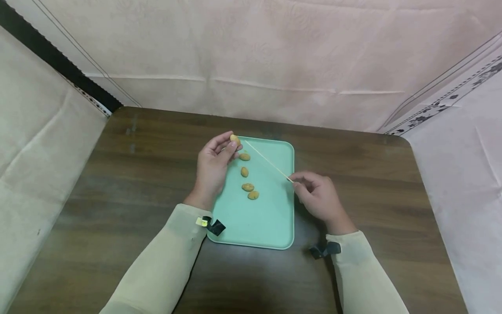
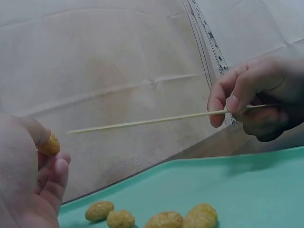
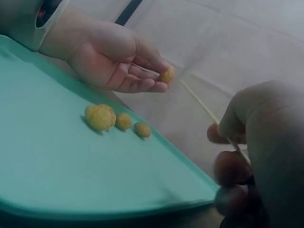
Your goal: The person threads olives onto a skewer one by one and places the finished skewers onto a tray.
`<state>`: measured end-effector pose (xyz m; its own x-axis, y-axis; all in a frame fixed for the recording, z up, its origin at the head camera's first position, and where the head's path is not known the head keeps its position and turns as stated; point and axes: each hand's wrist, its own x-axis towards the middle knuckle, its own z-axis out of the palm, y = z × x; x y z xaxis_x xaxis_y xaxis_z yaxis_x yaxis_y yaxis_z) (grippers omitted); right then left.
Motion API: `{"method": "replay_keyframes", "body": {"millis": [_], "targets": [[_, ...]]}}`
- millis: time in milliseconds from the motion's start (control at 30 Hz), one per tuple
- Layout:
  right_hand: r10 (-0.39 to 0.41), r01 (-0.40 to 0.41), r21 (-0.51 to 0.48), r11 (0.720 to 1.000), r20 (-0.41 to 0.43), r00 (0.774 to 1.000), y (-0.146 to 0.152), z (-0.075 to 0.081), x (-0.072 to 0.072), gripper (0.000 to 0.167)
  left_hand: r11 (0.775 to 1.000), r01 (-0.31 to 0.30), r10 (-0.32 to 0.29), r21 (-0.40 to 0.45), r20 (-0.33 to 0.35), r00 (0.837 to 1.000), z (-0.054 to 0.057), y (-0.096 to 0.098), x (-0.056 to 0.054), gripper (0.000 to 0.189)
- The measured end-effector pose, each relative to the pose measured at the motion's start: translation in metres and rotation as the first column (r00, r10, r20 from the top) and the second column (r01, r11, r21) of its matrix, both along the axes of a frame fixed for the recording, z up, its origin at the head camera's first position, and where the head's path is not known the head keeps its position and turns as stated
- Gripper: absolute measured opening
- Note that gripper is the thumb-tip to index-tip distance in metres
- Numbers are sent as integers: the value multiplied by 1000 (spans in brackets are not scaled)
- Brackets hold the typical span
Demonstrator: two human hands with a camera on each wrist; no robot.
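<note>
Between thumb and fingers, my left hand (image 1: 212, 165) pinches a small wrinkled yellow-brown fruit (image 1: 235, 139) over the far left corner of the mint-green tray (image 1: 270, 218). My right hand (image 1: 318, 195) pinches a thin wooden skewer (image 1: 269, 161) near one end, at the tray's right edge. The skewer's free tip points at the held fruit, with a small gap between them in the left wrist view. Several more such fruits, among them one fruit (image 1: 245, 172) mid-row and the nearest fruit (image 1: 253, 195), lie in a loose row on the tray.
The tray lies on a dark brown wooden table (image 1: 129, 209). Behind the table hangs a pale cloth (image 1: 251, 56), with more cloth along both sides. Each wrist wears a strapped black camera, such as the right wrist camera (image 1: 324, 250).
</note>
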<state>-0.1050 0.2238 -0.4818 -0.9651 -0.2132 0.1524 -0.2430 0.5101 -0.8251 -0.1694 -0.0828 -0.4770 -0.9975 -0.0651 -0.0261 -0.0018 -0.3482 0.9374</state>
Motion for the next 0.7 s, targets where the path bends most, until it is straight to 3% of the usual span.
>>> {"method": "replay_keyframes", "body": {"millis": [233,367,700], "targets": [[71,-70,-21,997,62,995,1,-6,-2,13,999,-10,9,-49,-15,1000,-3,3,3,45],[103,-103,7,995,18,995,-4,-8,-1,15,996,-43,39,-82,-42,998,-4,2,4,43],[125,-119,68,991,-98,987,-9,-13,3,50,993,-45,34,-113,-94,995,-7,0,6,38]]}}
